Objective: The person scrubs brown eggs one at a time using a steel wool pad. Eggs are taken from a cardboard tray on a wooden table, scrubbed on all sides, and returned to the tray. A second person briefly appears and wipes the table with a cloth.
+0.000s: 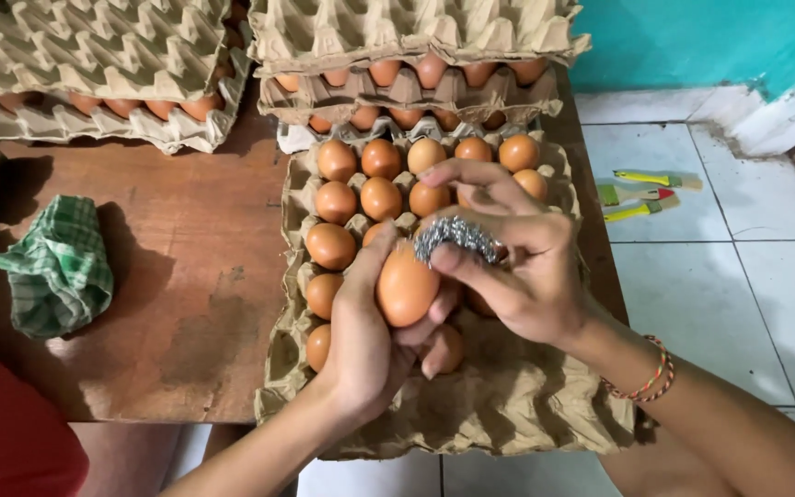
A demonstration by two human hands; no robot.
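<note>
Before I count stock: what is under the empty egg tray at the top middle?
Under the empty egg tray lie two more trays of brown eggs, with only their front edges showing. The eggs further back are covered, so a full count is not possible.

Egg (407, 287) smooth, matt brown shell; scourer (455, 236) shiny metal wire; tray (508, 396) rough pulp paper; table (186, 276) worn wood.

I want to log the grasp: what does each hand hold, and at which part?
The left hand cradles a brown egg from below and behind. The right hand pinches a silvery steel-wool scourer against the egg's top.
</note>
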